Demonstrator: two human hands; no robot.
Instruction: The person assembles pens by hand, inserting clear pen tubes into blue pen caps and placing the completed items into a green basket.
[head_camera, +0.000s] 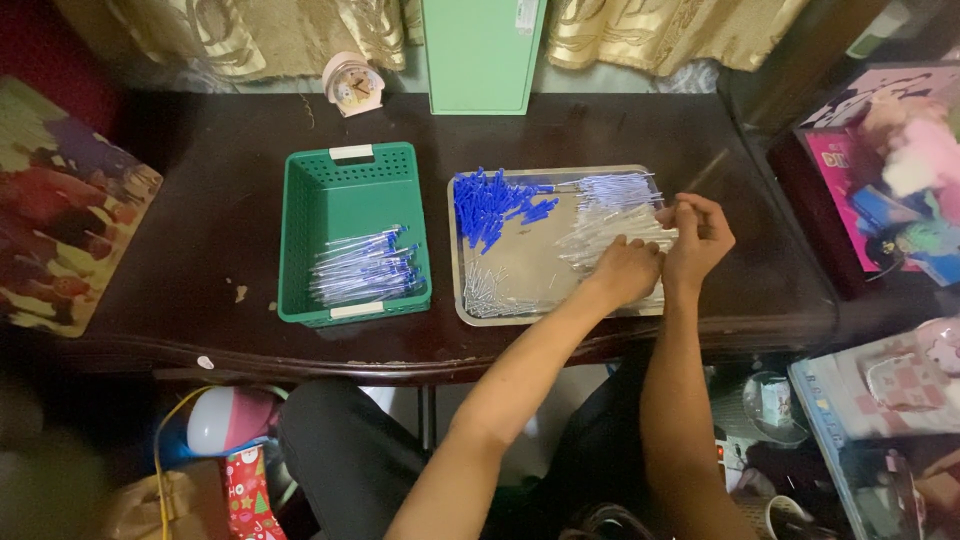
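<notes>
A metal tray lies on the dark wooden table, holding a heap of blue pen caps, clear pen barrels and thin refills. My left hand rests on the barrels at the tray's right side, fingers curled down among them. My right hand hovers just right of it, pinching a thin clear pen part that sticks up and away, blurred. To the left stands a green plastic basket with several assembled blue-capped pens lying in it.
A green box and a small pink clock stand at the table's back edge. A colourful board lies at the left. Pink boxes and toys crowd the right. Bags sit on the floor by my knees.
</notes>
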